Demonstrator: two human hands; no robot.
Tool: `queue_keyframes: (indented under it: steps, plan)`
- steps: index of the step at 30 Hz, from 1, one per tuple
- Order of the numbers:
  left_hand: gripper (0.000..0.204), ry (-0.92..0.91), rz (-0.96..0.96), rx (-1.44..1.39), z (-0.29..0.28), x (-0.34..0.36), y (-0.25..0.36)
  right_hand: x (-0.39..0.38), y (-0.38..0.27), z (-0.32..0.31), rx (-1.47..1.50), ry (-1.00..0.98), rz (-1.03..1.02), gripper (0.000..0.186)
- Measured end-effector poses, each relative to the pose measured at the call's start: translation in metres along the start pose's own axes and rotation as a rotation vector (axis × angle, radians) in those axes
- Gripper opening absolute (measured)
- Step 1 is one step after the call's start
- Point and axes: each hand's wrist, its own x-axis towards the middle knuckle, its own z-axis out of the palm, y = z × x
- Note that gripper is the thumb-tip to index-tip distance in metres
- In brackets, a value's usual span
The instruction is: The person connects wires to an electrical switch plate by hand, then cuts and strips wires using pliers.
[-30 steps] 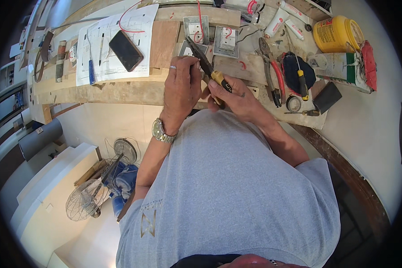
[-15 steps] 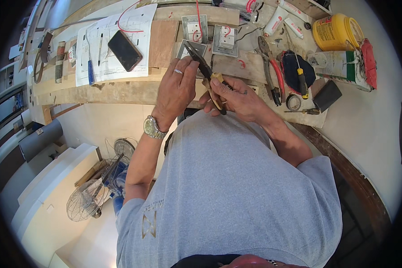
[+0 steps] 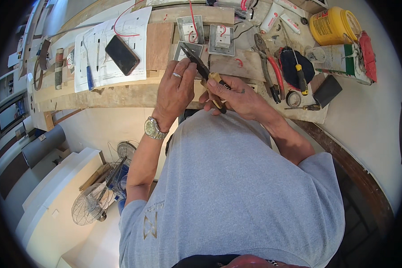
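Workbench (image 3: 120, 91) of rough wood, cluttered end to end. Person in a grey shirt stands over it. Right hand (image 3: 236, 94) closed around the yellow-and-black handles of a pair of pliers (image 3: 205, 76), whose dark nose points up and left, over a metal switch plate (image 3: 183, 50) lying on the bench. Left hand (image 3: 176, 87) (ring on one finger, wristwatch (image 3: 152, 128) at the wrist) curled, its fingertips up against the pliers' nose; whether it pinches anything there I cannot tell, too small to see.

Behind the hands: two more switch boxes (image 3: 190, 29) with red wire looping out. Left of them, a dark phone (image 3: 122, 54) on white paper sheets (image 3: 107, 62), a blue pen alongside. To the right, red-handled cutters (image 3: 272, 73), a yellow-handled screwdriver (image 3: 299, 73) across a dark round pad, a yellow tub (image 3: 332, 27), a small roll of tape (image 3: 293, 98). Down on the floor, left, a wire-caged fan (image 3: 91, 203).
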Motion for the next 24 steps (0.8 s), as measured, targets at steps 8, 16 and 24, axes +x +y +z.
queue_keyframes:
  steps: [8, 16, 24]
  plan:
    - [0.044, -0.108, -0.051, -0.074, -0.001, -0.018, -0.009, 0.003, -0.015, 0.012, -0.407, 0.089, -0.117, 0.049]
    - [0.039, -0.01, -0.044, -0.021, -0.004, -0.006, 0.007, 0.015, 0.024, 0.011, -0.319, 0.188, -0.223, 0.037]
    - [0.021, 0.078, -0.417, -0.371, 0.004, -0.004, 0.016, 0.021, 0.03, 0.009, -0.451, 0.281, -0.325, 0.033]
